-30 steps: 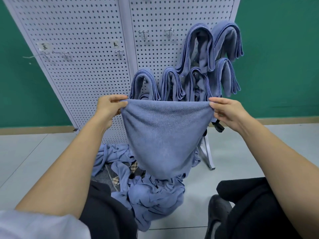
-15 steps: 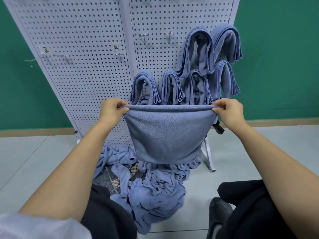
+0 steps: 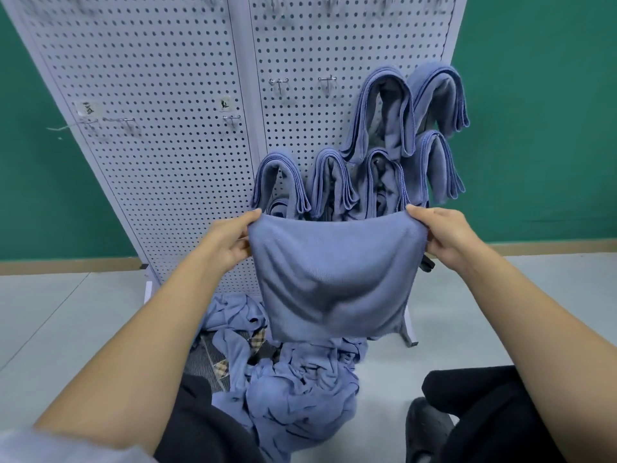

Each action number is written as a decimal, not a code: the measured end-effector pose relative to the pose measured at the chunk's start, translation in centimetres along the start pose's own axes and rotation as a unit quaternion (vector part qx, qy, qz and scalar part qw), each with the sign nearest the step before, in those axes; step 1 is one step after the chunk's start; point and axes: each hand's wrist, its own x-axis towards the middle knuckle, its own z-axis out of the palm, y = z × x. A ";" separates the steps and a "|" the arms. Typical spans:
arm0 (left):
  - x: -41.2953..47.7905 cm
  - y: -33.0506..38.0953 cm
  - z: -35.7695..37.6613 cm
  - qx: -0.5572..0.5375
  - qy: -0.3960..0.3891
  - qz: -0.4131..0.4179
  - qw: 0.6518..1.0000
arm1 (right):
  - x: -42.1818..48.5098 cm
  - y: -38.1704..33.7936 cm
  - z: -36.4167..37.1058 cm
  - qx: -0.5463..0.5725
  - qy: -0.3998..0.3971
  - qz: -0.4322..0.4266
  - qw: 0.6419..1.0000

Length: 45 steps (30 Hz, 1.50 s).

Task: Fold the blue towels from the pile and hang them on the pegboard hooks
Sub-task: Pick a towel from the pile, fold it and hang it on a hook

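Observation:
I hold a folded blue towel (image 3: 334, 279) stretched out in front of me. My left hand (image 3: 227, 242) pinches its upper left corner and my right hand (image 3: 444, 235) pinches its upper right corner. The towel hangs as a rough square with its lower edge above the pile of blue towels (image 3: 293, 389) on the floor. Behind it stands the white pegboard (image 3: 187, 155), with several folded blue towels (image 3: 377, 142) draped over hooks on the right panel. Bare hooks (image 3: 278, 83) stick out higher up and to the left.
A checked cloth (image 3: 220, 364) lies under the pile. The pegboard's foot (image 3: 409, 335) juts out at lower right. My dark-clothed knees (image 3: 484, 412) flank the pile. Green wall with a wooden skirting (image 3: 66, 264) runs behind, over grey floor tiles.
The towel has been folded shorter: its hanging bottom came up and now it forms a squarer, doubled shape. Both hands shifted grip slightly while staying at the top corners.

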 end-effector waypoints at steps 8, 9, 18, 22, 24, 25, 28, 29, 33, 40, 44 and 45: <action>-3.7 -0.7 6.8 0.034 -0.078 0.068 0.994 | -2.8 -0.3 5.6 -0.038 -0.107 -0.058 0.992; -3.9 -0.8 7.3 0.054 -0.077 0.081 0.992 | -3.1 -0.2 6.2 -0.046 -0.110 -0.073 0.990; -4.5 -1.1 8.3 0.102 -0.075 0.154 0.980 | -4.5 -0.3 7.4 -0.019 -0.138 -0.088 0.986; -4.3 -1.2 8.2 0.116 -0.076 0.191 0.972 | -5.1 -0.5 7.2 0.041 -0.164 -0.059 0.984; -4.3 -1.3 8.3 0.137 -0.076 0.204 0.966 | -5.2 -0.6 7.0 0.055 -0.185 -0.046 0.980; -4.3 -1.2 8.3 0.144 -0.075 0.208 0.965 | -5.3 -0.7 6.9 0.055 -0.196 -0.042 0.978; -4.2 -0.9 8.3 0.139 -0.079 0.210 0.965 | -4.7 -0.7 5.9 0.008 -0.187 -0.055 0.981; -4.2 -0.7 8.2 0.130 -0.088 0.209 0.965 | -4.1 -0.6 5.5 -0.039 -0.164 -0.071 0.983; -4.4 0.5 7.5 0.069 -0.182 0.182 0.964 | -1.9 0.2 3.7 -0.206 -0.136 -0.061 0.967; -3.2 1.3 5.3 -0.007 -0.181 0.138 0.974 | -1.6 -0.5 4.1 -0.051 -0.188 -0.070 0.978; -2.5 1.1 4.7 -0.004 -0.153 0.120 0.981 | -2.0 -1.6 4.3 -0.019 -0.154 -0.114 0.981; -2.5 0.9 4.9 0.001 -0.152 0.118 0.981 | -2.1 -1.6 4.3 -0.026 -0.150 -0.114 0.982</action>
